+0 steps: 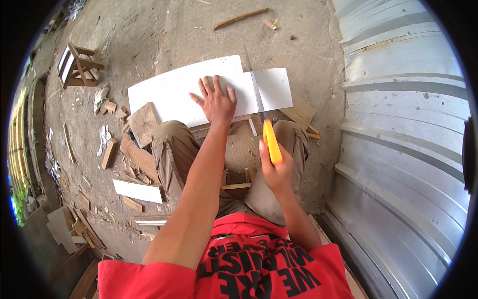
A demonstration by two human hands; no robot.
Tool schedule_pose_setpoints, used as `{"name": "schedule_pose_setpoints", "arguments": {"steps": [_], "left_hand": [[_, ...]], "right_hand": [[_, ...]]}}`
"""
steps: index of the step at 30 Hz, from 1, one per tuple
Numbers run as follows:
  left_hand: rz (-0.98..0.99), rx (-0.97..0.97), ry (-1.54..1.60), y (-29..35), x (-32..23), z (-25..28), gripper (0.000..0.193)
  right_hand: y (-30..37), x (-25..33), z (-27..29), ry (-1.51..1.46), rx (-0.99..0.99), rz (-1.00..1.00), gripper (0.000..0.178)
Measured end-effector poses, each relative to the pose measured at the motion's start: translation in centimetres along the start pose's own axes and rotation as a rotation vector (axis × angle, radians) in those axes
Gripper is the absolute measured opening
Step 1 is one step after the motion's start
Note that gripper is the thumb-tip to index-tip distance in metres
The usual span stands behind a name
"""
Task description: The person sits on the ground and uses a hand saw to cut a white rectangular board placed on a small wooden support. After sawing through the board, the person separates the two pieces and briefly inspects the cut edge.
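My left hand (pixel 217 101) lies flat, fingers spread, on a long white board (pixel 164 92) that rests across my knees and the ground. My right hand (pixel 275 169) grips the orange handle of a handsaw (pixel 271 142). The saw's thin blade (pixel 256 89) runs away from me through the white board, just right of my left hand. The board piece to the right of the blade (pixel 274 88) sits slightly offset from the longer left part.
Corrugated metal sheeting (pixel 398 124) fills the right side. Wood offcuts (pixel 143 122) and a white strip (pixel 138 191) lie on the dirt at left. A small wooden stool frame (pixel 77 65) stands at upper left. A stick (pixel 240 18) lies at the top.
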State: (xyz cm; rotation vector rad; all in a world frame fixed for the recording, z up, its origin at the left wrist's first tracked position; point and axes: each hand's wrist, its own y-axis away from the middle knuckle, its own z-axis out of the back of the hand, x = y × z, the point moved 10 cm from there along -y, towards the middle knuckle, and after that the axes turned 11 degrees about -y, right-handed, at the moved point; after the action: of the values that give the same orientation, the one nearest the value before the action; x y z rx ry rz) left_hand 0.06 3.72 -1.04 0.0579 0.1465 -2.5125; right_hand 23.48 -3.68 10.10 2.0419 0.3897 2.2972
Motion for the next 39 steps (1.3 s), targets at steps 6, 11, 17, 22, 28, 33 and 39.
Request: {"name": "schedule_pose_setpoints", "arguments": {"steps": [6, 11, 17, 22, 28, 33, 39], "left_hand": [[-0.014, 0.062, 0.006, 0.3, -0.4, -0.2, 0.055], [-0.019, 0.092, -0.023, 0.1, -0.7, -0.3, 0.057], [0.009, 0.067, 0.012, -0.5, -1.3, 0.1, 0.057], [0.034, 0.074, -0.021, -0.6, 0.0, -0.1, 0.055], [-0.005, 0.102, -0.022, 0.0, -0.7, 0.0, 0.055], [0.008, 0.091, -0.031, -0.5, 0.0, -0.3, 0.056], [0.019, 0.113, -0.007, -0.8, -1.4, 0.1, 0.057]], "right_hand": [[10.6, 1.1, 5.4, -0.014, 0.022, -0.2, 0.016], [-0.8, 0.3, 2.2, -0.034, 0.008, -0.141, 0.024], [-15.3, 1.9, -2.9, 0.078, -0.015, -0.011, 0.043], [-5.8, 1.2, -1.6, 0.082, -0.013, 0.069, 0.04], [9.6, 3.1, 6.0, 0.049, 0.015, -0.11, 0.018], [2.9, 2.6, 3.8, 0.032, -0.029, -0.087, 0.021], [-14.1, 2.0, -3.0, 0.17, -0.068, 0.086, 0.039]]}}
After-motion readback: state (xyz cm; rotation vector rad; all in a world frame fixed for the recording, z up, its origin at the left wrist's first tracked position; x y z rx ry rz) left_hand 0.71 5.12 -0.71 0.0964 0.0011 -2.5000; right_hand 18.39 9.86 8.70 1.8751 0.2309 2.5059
